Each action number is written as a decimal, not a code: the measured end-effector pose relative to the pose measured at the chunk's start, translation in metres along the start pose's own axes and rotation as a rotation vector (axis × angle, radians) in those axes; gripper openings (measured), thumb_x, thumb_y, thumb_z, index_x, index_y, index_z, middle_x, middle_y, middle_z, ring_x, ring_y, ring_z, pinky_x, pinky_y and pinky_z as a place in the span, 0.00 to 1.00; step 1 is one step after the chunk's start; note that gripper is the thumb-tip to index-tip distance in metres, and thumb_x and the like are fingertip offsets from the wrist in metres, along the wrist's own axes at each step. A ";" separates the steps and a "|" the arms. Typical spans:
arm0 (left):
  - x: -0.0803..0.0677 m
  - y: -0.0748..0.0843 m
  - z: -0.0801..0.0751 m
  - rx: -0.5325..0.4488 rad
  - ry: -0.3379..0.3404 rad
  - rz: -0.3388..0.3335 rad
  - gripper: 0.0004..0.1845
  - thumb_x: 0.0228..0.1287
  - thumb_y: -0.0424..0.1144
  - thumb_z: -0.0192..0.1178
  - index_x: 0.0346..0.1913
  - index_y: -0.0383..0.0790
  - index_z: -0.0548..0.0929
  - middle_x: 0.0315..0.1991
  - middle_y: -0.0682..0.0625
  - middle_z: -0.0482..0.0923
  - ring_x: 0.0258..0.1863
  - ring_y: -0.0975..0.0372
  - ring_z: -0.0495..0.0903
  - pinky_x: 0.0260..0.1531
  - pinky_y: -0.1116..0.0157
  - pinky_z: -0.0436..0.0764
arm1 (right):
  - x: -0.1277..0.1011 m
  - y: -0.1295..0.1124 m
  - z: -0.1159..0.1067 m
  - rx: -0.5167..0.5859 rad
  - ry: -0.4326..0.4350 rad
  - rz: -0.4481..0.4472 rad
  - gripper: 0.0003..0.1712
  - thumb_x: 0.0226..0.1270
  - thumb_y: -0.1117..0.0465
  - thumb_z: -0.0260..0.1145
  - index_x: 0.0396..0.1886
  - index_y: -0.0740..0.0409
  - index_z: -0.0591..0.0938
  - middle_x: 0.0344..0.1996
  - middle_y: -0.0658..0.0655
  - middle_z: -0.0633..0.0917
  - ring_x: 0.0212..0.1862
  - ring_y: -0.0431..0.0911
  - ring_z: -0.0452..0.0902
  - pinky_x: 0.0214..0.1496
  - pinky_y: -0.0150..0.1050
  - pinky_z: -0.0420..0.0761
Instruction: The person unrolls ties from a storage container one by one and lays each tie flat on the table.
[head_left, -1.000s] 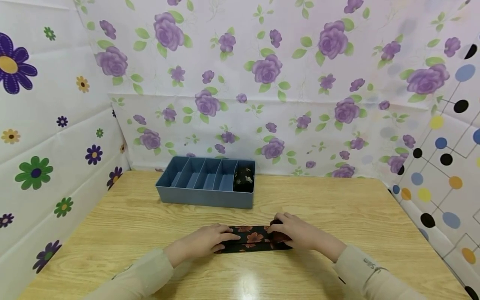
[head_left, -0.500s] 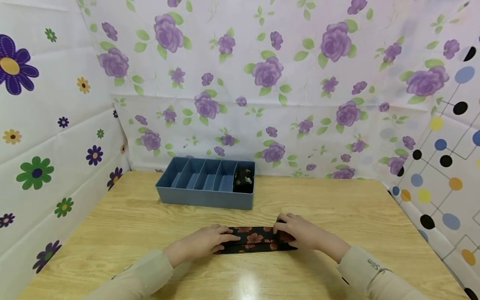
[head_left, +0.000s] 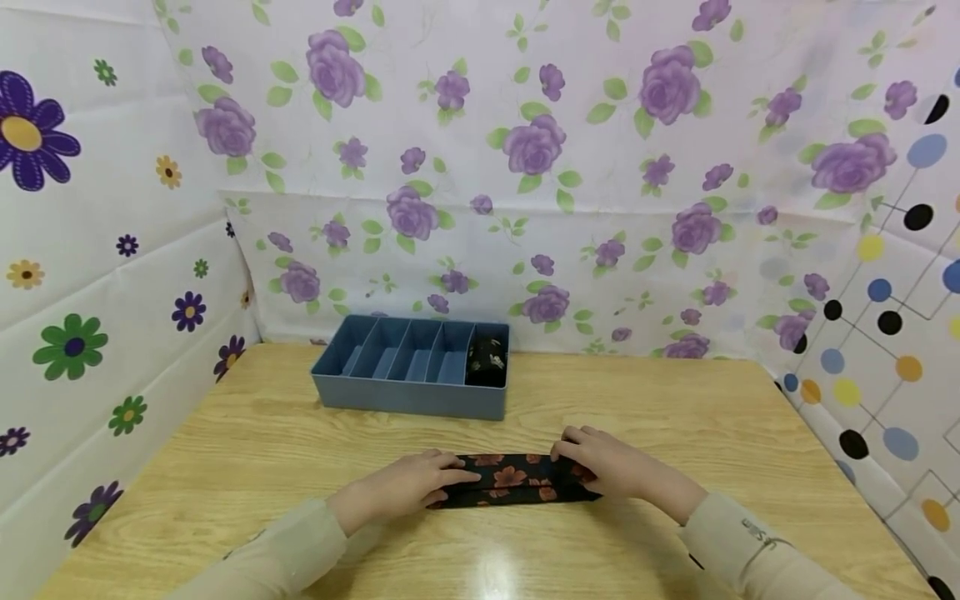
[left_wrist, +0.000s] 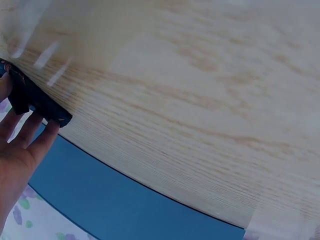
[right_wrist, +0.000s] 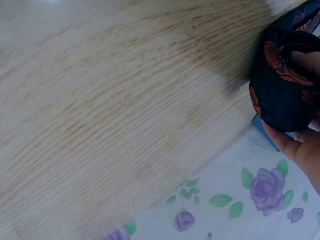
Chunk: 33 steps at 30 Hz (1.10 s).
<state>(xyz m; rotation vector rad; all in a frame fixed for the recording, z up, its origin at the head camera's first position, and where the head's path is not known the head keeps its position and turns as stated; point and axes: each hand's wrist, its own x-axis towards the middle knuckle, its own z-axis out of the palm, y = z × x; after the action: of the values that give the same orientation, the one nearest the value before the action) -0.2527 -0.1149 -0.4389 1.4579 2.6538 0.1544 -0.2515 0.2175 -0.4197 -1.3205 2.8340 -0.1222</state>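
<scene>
A black cloth with orange flowers (head_left: 513, 482) lies folded into a long strip on the wooden table (head_left: 675, 417), close to me. My left hand (head_left: 416, 483) rests flat on its left end, fingers straight; in the left wrist view the fingertips (left_wrist: 47, 137) touch the cloth's dark edge (left_wrist: 32, 100). My right hand (head_left: 603, 468) grips the right end. In the right wrist view that end of the cloth (right_wrist: 280, 95) bulges in a rounded fold, held between the thumb and fingers of the right hand (right_wrist: 300, 145).
A blue divided organizer box (head_left: 408, 398) stands behind the cloth, towards the back wall. Its rightmost compartment holds a dark rolled cloth (head_left: 488, 357); the other compartments show only blue. Flowered and dotted sheets wall the table on three sides.
My right hand has slid a little to the right with the cloth's end, and the strip now reaches further right. The left hand has stayed put.
</scene>
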 end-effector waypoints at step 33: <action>-0.024 -0.018 -0.003 -0.046 -0.001 -0.017 0.25 0.64 0.33 0.59 0.64 0.53 0.72 0.54 0.51 0.74 0.55 0.56 0.75 0.54 0.59 0.78 | 0.019 -0.015 0.008 0.038 0.038 -0.029 0.23 0.56 0.65 0.70 0.52 0.51 0.77 0.45 0.53 0.75 0.45 0.47 0.74 0.46 0.43 0.79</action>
<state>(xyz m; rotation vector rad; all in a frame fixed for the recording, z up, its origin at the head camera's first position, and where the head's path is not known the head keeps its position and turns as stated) -0.2554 -0.1453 -0.4375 1.4204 2.6431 0.2119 -0.2514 0.1930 -0.4264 -1.3662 2.8294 -0.2020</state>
